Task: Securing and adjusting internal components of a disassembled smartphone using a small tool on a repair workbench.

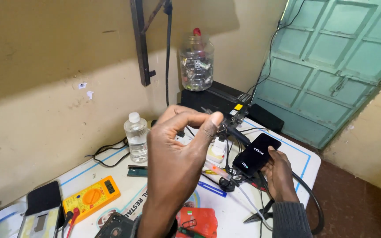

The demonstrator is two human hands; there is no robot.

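Above the counter [296,154], the left hand [177,163] hangs raised, fingers [210,121] pinched shut on a thin dark probe [225,128] that slants down and right toward the phone [256,155]. Right hand [281,174] cups that phone from below, fingers wrapped round its lower edge, screen tilted up, long axis running up-right. Left of the phone sit a water bottle [136,136] and, farther left, a yellow multimeter [91,198]. Left hand is the nearer to the probe tip.
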